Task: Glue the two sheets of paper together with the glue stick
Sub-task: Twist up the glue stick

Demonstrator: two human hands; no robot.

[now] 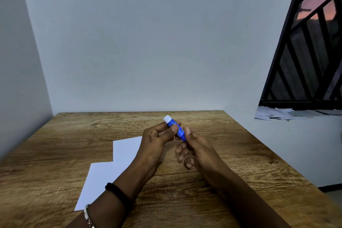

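Wood-grain table [231, 153] fills the lower view, set against a plain pale wall [138, 42], with a black-barred window [311, 52] at the right. Two white sheets of paper [111, 163] lie flat on the table's left half, overlapping in a stepped outline; the left forearm crosses over their right edge. Above the table's middle, both hands hold the blue glue stick [175, 128], tilted, its white end up and away. The left hand [157, 142] pinches the upper barrel with thumb and fingers; the right hand [194, 150] grips the lower end, its other fingers loosely curled.
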